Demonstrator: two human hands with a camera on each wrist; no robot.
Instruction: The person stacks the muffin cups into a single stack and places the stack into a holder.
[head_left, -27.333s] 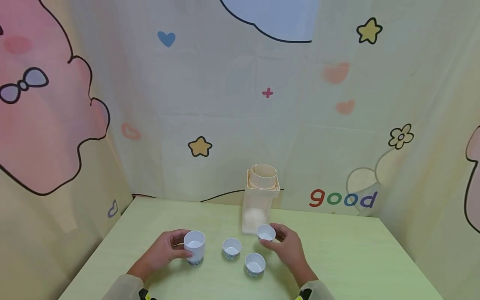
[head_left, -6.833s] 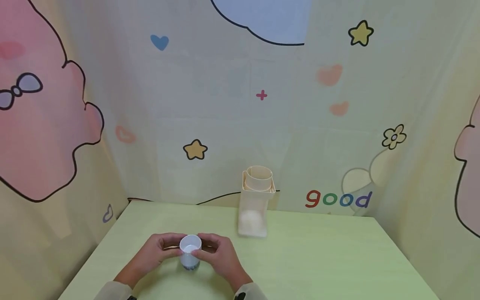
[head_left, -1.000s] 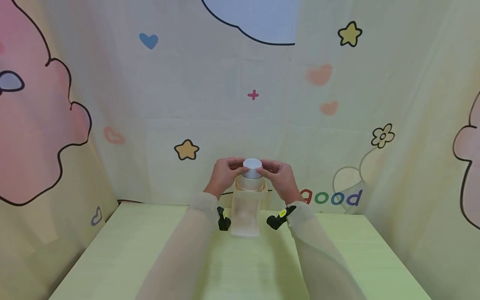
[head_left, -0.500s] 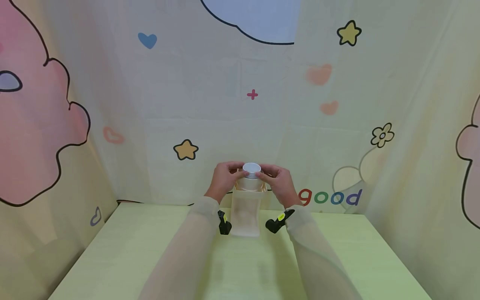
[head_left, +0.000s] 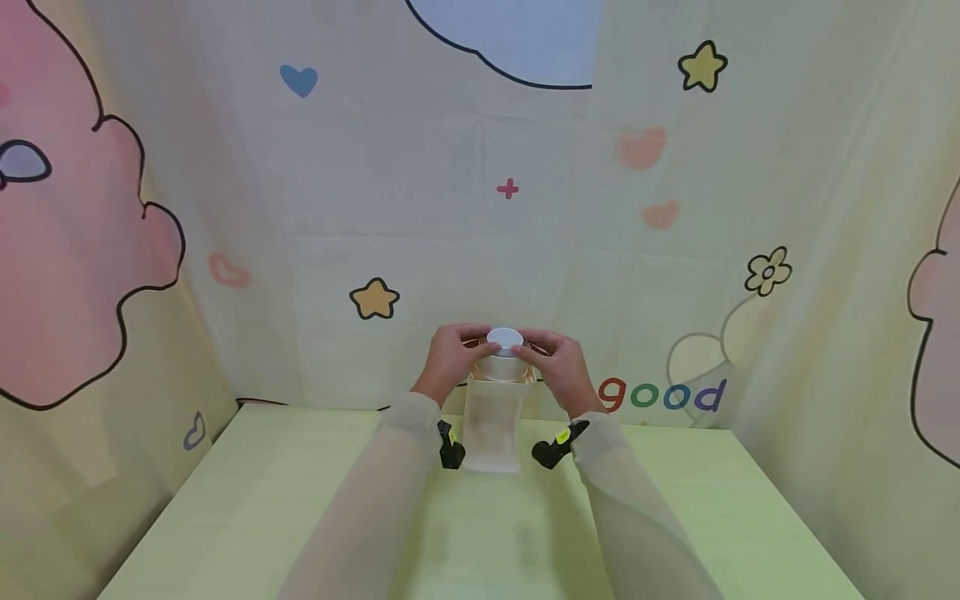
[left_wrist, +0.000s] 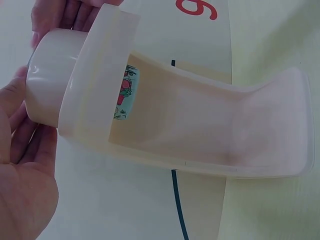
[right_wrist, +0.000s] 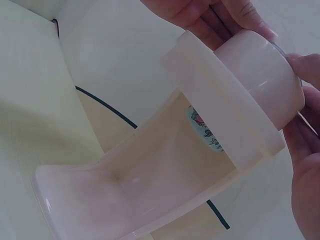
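A stack of small white teacups (head_left: 505,337) sits in the round ring at the top of a cream cup holder (head_left: 491,425), with only its top part standing out in the head view. My left hand (head_left: 448,358) grips the rim from the left, thumb in front and fingers behind. Opposite it, my right hand (head_left: 562,365) grips the right side in the same way. Below the holder's collar, the patterned lower end of the stack (left_wrist: 128,92) shows in the left wrist view. That same printed cup base (right_wrist: 204,131) is visible in the right wrist view.
The cup holder stands on a pale green table (head_left: 637,508), close to the back. Behind it hangs a curtain (head_left: 442,183) with cartoon prints. Black wrist cameras (head_left: 555,446) sit on both sleeves, near the holder's sides.
Earlier, separate cups stood on the table; later both hands held one cup stack there. Within the last second the hands have lowered the stack into the holder's ring.
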